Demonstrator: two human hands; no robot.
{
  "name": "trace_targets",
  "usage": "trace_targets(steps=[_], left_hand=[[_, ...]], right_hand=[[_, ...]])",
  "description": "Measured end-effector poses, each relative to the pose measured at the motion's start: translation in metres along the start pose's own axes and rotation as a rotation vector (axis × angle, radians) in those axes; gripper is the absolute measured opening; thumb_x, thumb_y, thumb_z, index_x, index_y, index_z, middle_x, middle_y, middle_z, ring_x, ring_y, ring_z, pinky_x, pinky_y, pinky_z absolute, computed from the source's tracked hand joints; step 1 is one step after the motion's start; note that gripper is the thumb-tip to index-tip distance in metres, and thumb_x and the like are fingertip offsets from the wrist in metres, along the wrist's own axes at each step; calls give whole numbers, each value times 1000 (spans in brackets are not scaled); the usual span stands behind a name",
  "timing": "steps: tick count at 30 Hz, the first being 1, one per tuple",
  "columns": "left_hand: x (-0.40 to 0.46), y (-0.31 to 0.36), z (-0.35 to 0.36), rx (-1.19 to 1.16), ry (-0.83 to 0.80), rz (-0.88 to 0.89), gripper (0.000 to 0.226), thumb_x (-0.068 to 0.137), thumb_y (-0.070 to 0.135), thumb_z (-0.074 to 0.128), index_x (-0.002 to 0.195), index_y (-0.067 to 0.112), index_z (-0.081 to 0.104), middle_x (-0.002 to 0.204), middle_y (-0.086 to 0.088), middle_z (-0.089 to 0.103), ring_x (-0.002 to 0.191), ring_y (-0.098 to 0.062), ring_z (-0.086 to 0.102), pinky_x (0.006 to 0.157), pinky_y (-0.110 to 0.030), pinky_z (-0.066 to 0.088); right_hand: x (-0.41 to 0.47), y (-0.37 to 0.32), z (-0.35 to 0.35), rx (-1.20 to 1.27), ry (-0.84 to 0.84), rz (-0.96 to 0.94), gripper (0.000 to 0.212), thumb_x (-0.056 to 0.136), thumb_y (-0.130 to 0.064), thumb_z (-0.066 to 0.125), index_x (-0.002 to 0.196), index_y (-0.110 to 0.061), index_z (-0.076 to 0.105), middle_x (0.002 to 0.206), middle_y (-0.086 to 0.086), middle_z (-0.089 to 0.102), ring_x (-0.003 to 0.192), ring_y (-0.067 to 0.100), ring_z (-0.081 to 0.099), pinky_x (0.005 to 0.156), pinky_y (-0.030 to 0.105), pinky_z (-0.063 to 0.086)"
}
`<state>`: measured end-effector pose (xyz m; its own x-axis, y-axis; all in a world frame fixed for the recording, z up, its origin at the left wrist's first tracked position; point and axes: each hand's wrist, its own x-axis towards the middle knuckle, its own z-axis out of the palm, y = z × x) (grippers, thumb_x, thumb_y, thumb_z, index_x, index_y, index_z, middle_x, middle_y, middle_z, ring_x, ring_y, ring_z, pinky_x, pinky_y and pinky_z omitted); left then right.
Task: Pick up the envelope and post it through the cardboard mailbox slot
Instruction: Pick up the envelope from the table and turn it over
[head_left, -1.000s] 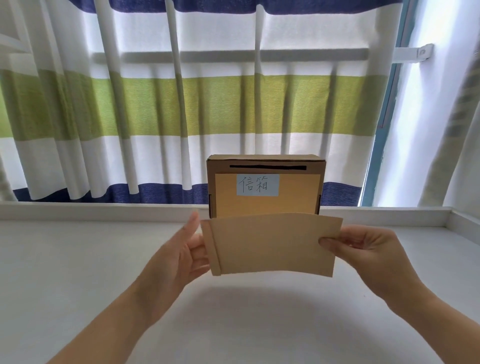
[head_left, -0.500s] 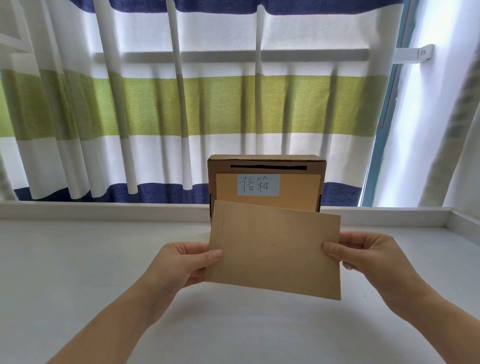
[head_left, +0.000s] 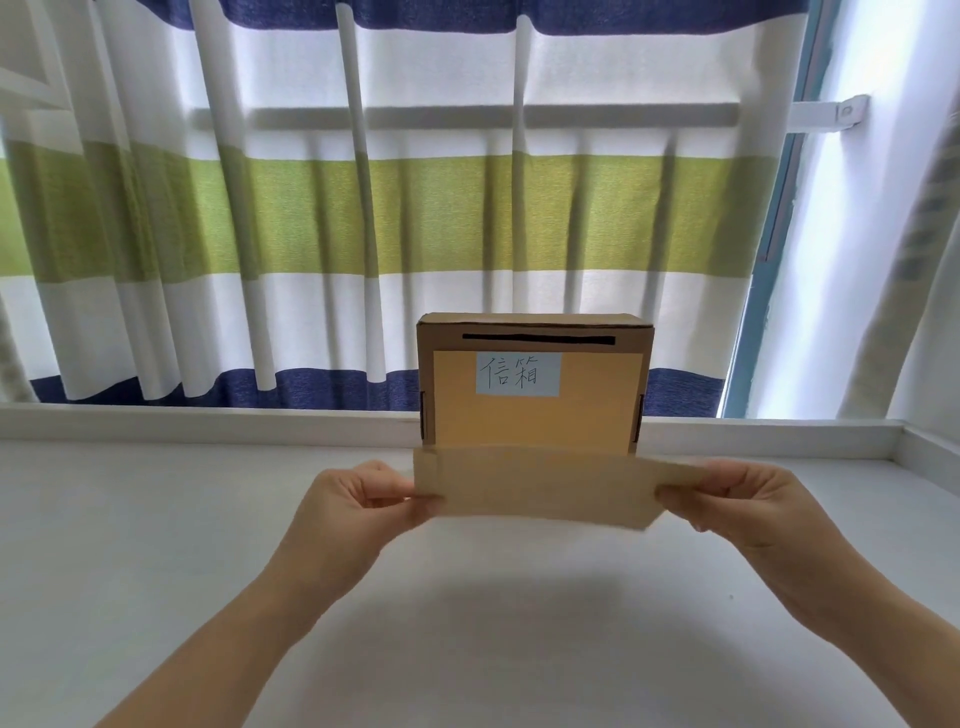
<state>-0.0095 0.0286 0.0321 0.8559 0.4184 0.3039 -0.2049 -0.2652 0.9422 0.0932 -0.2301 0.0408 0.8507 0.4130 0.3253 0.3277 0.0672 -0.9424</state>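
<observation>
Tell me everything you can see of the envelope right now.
The envelope is plain brown paper, unmarked on the side shown, blurred. It is held in the air, long edge level, tipped so it looks like a narrow band, pinched by the left hand and the right hand. It hides the cardboard mailbox's base, below the slot.

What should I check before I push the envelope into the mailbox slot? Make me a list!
1. Left hand grips the envelope: ok.
2. Right hand grips its other end: ok.
3. Slot on the cardboard mailbox is unblocked: ok.
4. Envelope raised level with the slot: not ok, it sits lower, in front of the box's base.
5. Envelope narrower than the slot: cannot tell.
6. Mailbox stands upright on the table: ok.
</observation>
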Motion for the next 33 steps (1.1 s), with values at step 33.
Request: trace_targets(steps=[33], left_hand=[[-6,31,-1,48,25,258,18,48,34,72,63,25,75,64,7,66,56,-1,51,62,-19,42]], right_hand=[[2,4,3,128,87,191,51,55,-36,70,102,-18,63,72,0,75,57,11,65,55,24,46]])
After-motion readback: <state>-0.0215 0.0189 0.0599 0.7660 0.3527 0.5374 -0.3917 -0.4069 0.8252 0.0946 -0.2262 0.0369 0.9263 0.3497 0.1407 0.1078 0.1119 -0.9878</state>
